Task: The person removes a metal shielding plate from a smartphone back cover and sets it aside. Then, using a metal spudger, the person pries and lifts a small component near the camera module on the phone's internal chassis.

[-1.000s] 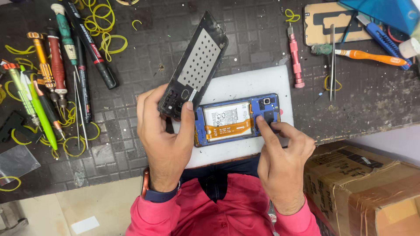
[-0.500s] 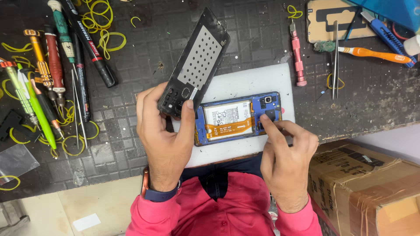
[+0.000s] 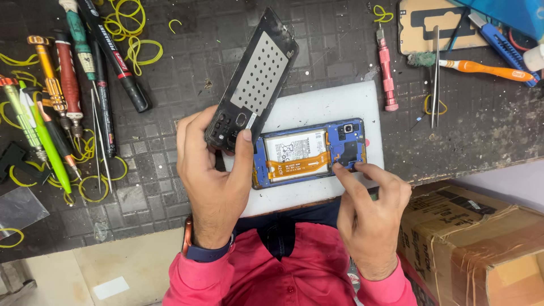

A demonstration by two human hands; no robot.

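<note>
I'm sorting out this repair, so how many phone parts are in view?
3: a black frame in the left hand, the opened blue phone on the white pad, a tan back panel top right. More may be hidden.

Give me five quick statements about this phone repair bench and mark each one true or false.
1. The left hand holds the black back cover. True.
2. The opened phone lies on a white pad. True.
3. The right hand grips the pink screwdriver. False: the screwdriver lies untouched on the mat; the fingers touch the phone's edge.
4. The phone's frame is green. False: it is blue.
5. A cardboard box sits at the right. True.
</note>
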